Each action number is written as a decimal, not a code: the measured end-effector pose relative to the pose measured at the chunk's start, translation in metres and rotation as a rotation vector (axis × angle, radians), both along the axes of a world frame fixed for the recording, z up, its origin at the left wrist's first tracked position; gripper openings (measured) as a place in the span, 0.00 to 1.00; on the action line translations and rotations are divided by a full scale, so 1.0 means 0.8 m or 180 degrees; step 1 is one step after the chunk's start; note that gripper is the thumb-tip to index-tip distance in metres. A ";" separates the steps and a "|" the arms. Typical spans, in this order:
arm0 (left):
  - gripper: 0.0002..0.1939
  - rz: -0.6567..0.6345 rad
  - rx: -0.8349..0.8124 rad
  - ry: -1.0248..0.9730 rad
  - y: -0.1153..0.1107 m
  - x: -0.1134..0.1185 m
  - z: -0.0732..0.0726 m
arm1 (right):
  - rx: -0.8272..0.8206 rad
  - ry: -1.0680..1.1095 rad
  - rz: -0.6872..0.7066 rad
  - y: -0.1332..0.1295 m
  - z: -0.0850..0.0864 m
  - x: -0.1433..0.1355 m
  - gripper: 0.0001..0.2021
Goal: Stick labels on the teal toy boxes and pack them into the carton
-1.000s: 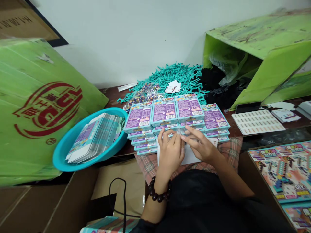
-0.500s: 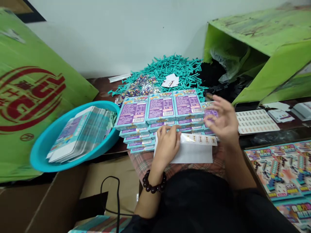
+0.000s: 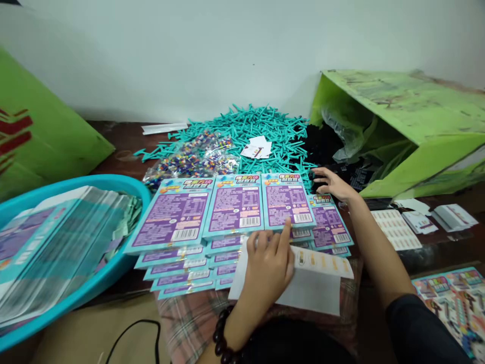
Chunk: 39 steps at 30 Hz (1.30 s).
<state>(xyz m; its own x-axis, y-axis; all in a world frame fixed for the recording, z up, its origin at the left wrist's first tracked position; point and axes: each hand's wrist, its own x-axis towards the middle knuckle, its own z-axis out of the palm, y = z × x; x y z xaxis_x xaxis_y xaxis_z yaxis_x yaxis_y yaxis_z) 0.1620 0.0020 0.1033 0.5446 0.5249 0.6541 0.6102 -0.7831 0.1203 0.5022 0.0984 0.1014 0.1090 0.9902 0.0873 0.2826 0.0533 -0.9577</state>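
Note:
My left hand is closed on a white sticker sheet with a row of gold oval stickers along its folded upper strip. Its index finger stretches out onto the lower edge of a teal-and-purple box, the right one of three on top of the stacks. My right hand reaches past that box to its far right corner, fingers bent and apart above a lower box. A dark spot shows at its fingertips; I cannot make out what it is. A dark bead bracelet circles my left wrist.
Behind the boxes lie a heap of teal plastic sticks and bags of coloured beads. A blue basin of flat cartons stands left. An open green box, another sticker sheet and card stacks are right.
My right hand has moved forward from above the sticker sheet to the far corner of the right box. My left index finger has stretched out onto that box. The view has moved closer.

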 end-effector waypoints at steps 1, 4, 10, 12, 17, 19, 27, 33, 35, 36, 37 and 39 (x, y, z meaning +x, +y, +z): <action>0.29 0.0008 0.0005 0.0033 0.003 -0.001 -0.001 | -0.0037 -0.0018 -0.0001 0.004 -0.006 0.002 0.38; 0.26 -0.0047 -0.0084 0.0119 0.009 -0.001 -0.005 | 0.0020 -0.0224 -0.0044 0.009 -0.024 0.009 0.38; 0.22 -0.0091 -0.0136 -0.0016 0.013 -0.001 -0.012 | 0.0494 -0.0484 -0.0211 0.001 -0.038 0.014 0.34; 0.22 -0.0119 -0.0157 0.0050 0.013 -0.002 -0.013 | 0.0572 -0.0382 -0.0269 -0.003 -0.036 0.015 0.33; 0.23 -0.0136 -0.0194 -0.0015 0.013 -0.004 -0.015 | 0.0447 -0.0379 -0.0295 -0.003 -0.035 0.016 0.33; 0.24 -0.0144 -0.0194 -0.0003 0.013 -0.005 -0.016 | 0.0545 -0.0390 -0.0418 -0.002 -0.033 0.011 0.31; 0.24 -0.0082 -0.0081 -0.0080 0.012 -0.002 -0.021 | 0.0986 0.0576 -0.0036 0.002 0.064 -0.070 0.21; 0.24 -0.0016 -0.0203 -0.0086 0.006 -0.001 -0.025 | 0.0369 0.0252 0.0277 0.075 0.094 -0.110 0.22; 0.24 0.0020 -0.0215 -0.0174 0.005 0.000 -0.027 | 0.0254 0.0014 0.0166 0.093 0.087 -0.110 0.23; 0.25 0.0017 -0.0212 -0.0187 0.005 0.000 -0.028 | 0.0223 -0.0160 0.0156 0.098 0.083 -0.109 0.23; 0.25 0.0009 -0.0195 -0.0188 0.005 0.000 -0.029 | 0.0228 -0.0366 0.0169 0.101 0.080 -0.108 0.23; 0.25 0.0000 -0.0144 -0.0187 0.006 0.001 -0.031 | 0.0444 -0.0855 0.0120 0.101 0.078 -0.107 0.24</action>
<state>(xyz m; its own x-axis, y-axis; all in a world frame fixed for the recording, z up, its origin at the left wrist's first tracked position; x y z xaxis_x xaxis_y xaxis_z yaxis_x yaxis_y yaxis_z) 0.1629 0.0068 0.0786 0.5061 0.5546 0.6605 0.6009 -0.7761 0.1912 0.4169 0.1789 0.1641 0.0272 0.9695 0.2435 0.5201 0.1943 -0.8317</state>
